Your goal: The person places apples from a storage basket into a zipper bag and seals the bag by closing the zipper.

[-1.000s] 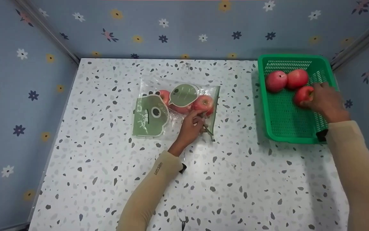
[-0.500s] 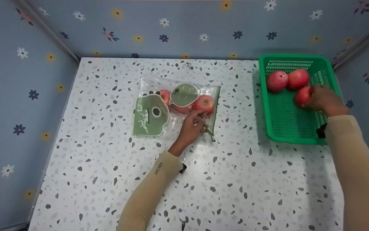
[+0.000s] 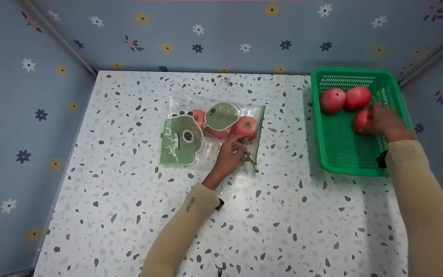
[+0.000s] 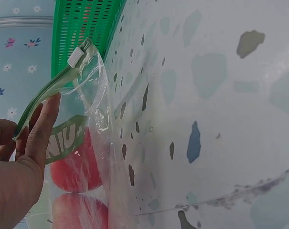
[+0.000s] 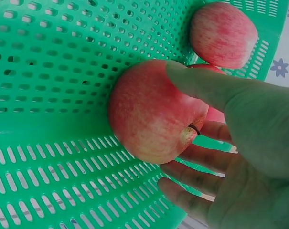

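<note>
A clear zip bag with green animal prints lies on the table with several red apples inside. My left hand pinches the green-edged opening of the bag at its right side; in the left wrist view the fingers hold the zip strip, which has a white slider. Inside the green basket, my right hand grips a red apple. The right wrist view shows the thumb on top of that apple and the fingers along its stem side.
Two more apples sit together in the back left part of the basket. The basket stands at the table's right edge. Blue flowered panels rise behind the speckled table and at both sides.
My right hand has shifted slightly left and toward the near side while at the apple in the basket. My left hand keeps its hold on the bag's edge.
</note>
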`<state>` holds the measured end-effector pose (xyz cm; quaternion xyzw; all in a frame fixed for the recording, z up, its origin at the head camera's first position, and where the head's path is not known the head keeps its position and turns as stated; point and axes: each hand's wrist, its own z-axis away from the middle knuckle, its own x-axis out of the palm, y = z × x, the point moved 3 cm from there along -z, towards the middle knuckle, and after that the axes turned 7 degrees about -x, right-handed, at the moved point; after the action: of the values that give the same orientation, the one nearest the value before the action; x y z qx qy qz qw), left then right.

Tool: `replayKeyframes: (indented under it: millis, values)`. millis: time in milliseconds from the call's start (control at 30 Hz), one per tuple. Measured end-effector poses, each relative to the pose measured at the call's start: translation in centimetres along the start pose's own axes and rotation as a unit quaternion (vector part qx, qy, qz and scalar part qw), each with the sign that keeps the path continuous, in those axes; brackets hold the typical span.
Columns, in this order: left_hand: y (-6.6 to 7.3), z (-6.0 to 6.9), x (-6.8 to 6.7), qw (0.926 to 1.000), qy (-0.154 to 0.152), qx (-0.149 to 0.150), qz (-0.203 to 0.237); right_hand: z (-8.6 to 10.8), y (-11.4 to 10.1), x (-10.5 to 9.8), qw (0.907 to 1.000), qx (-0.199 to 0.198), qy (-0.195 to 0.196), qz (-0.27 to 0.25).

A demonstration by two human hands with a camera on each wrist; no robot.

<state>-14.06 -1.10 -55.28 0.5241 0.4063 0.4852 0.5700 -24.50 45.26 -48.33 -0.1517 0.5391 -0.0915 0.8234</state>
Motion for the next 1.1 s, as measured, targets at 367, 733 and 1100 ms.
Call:
replayKeyframes:
  millis: [367, 733, 1100]
  values:
    - [0.1, 0.1, 0.0, 0.9999, 0.004, -0.006, 0.008, -0.2, -0.1, 0.3, 0.9987, -0.007, -0.017, 0.048]
    - [-0.2, 0.1, 0.0, 0.9999, -0.003, -0.007, 0.009, 0.4, -0.1, 0.0, 0.9995, -0.013, -0.025, 0.016]
    - [-0.2, 0.0, -0.1, 0.9996, 0.005, -0.001, -0.027, 1.3, -1.5, -0.2, 0.9995, -0.018, -0.022, 0.011]
